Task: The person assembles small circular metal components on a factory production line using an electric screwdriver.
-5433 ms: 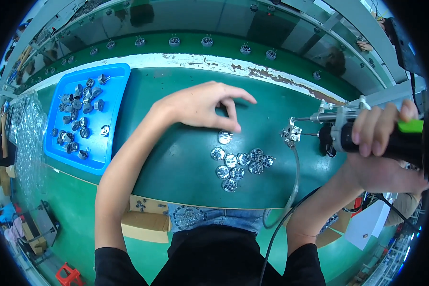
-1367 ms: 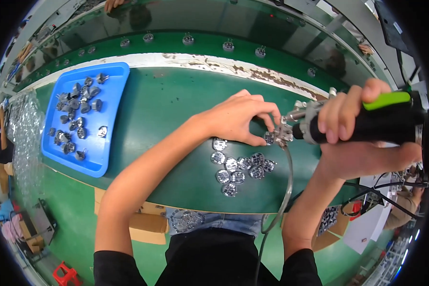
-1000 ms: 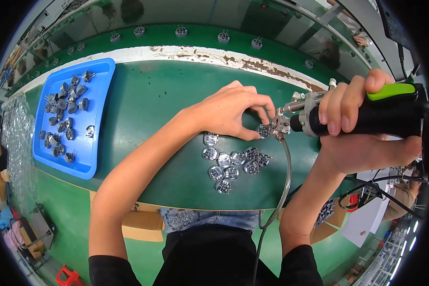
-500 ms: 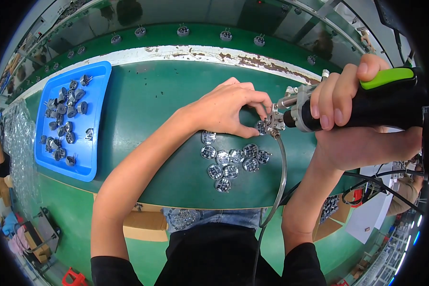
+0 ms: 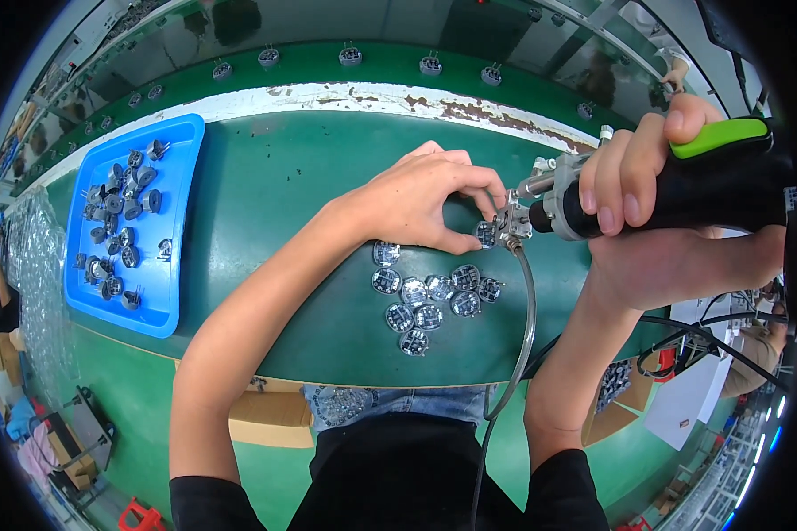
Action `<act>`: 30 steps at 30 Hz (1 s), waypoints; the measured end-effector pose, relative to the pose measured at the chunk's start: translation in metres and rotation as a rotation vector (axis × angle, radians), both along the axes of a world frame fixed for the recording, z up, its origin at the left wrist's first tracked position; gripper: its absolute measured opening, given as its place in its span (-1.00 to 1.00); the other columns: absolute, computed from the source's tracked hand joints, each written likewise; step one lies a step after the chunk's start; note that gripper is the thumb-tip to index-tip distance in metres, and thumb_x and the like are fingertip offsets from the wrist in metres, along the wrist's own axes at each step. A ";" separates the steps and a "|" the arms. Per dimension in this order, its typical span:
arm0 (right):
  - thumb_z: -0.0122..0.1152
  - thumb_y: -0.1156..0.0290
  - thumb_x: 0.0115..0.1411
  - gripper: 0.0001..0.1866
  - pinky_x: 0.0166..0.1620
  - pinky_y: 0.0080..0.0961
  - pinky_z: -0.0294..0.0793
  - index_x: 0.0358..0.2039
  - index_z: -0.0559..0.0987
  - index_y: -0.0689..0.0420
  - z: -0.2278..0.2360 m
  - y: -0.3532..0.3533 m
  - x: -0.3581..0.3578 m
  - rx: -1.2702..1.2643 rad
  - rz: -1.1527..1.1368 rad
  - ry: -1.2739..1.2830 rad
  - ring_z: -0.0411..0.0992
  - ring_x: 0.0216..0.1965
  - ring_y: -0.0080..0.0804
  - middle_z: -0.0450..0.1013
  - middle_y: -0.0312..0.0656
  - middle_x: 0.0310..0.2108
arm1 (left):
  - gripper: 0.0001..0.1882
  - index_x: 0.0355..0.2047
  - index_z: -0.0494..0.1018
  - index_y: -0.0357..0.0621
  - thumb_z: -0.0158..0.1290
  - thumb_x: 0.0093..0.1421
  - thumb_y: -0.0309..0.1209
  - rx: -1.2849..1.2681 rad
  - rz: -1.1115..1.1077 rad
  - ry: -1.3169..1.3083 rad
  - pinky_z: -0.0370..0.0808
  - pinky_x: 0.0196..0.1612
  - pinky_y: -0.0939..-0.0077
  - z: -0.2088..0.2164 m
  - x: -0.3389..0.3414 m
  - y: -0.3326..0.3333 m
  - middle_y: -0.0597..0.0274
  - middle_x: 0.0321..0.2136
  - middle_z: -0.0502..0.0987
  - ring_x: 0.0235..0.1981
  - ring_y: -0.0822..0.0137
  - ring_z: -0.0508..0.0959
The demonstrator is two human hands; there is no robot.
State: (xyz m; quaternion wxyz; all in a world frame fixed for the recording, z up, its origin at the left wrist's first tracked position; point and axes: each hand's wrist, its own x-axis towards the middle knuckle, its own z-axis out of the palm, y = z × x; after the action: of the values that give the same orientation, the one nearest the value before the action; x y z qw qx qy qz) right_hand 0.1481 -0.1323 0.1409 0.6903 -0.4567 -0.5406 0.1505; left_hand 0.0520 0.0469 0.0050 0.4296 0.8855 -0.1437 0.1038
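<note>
My left hand (image 5: pixel 425 196) reaches in over the green bench top and pinches a small round electronic part (image 5: pixel 484 234) between thumb and fingers. My right hand (image 5: pixel 646 181) is wrapped round a black powered screwdriver (image 5: pixel 717 196) with a bright green lever. The metal head (image 5: pixel 512 219) at the tool's front meets the pinched part, and the exact contact is hidden by the head and my fingers. Clear tubing (image 5: pixel 530 310) hangs down from that head. Just below my left hand lies a loose group of similar round parts (image 5: pixel 429 317) with silvery faces.
A blue tray (image 5: pixel 190 190) at the left holds several dark round parts with pins. Beyond the chipped white ledge (image 5: pixel 328 96), more parts stand spaced along a green belt (image 5: pixel 390 73). Black cables (image 5: pixel 682 326) cross at the lower right. Cardboard boxes (image 5: pixel 270 418) sit below the bench.
The parts on the far belt have shifted slightly to the right. Both hands, the screwdriver and the pinched part stay almost where they were.
</note>
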 end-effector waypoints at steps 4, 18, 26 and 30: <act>-0.19 -0.76 0.09 0.07 -0.50 -0.52 0.35 -0.06 0.38 0.17 -0.003 0.000 0.003 0.000 0.006 0.001 0.29 -0.67 -0.54 0.29 -0.33 -0.63 | -0.43 0.03 0.55 -0.01 0.44 -0.02 -0.30 0.007 -0.015 0.031 0.29 0.18 0.28 0.002 0.001 0.000 0.42 -0.20 0.72 -0.04 0.30 0.55; -0.21 -0.67 0.16 0.00 -0.46 -0.50 0.37 -0.05 0.38 0.18 -0.007 0.001 0.002 0.064 0.045 0.086 0.30 -0.65 -0.51 0.31 -0.32 -0.60 | -0.43 0.02 0.56 -0.02 0.45 -0.04 -0.31 0.004 -0.002 0.027 0.29 0.18 0.29 0.000 -0.002 0.001 0.41 -0.20 0.71 -0.06 0.30 0.55; -0.18 -0.68 0.14 0.01 -0.46 -0.50 0.36 -0.04 0.37 0.17 -0.004 0.002 0.003 0.026 0.068 0.092 0.29 -0.65 -0.52 0.31 -0.32 -0.60 | -0.49 -0.02 0.56 0.04 0.42 -0.01 -0.27 0.015 0.005 0.011 0.28 0.19 0.30 0.000 0.001 0.000 0.51 -0.21 0.74 -0.09 0.34 0.56; -0.17 -0.69 0.12 0.02 -0.48 -0.49 0.35 -0.05 0.37 0.17 -0.007 0.003 0.002 0.038 0.065 0.088 0.29 -0.66 -0.52 0.30 -0.33 -0.62 | -0.48 0.00 0.56 0.02 0.42 0.00 -0.27 0.023 0.005 -0.007 0.28 0.19 0.30 -0.002 0.002 0.001 0.49 -0.21 0.74 -0.09 0.33 0.56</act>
State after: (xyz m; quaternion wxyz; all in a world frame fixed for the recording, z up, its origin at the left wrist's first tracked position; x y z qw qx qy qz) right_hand 0.1504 -0.1295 0.1339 0.7168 -0.4187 -0.5268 0.1825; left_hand 0.0537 0.0476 0.0034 0.4187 0.8902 -0.1445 0.1064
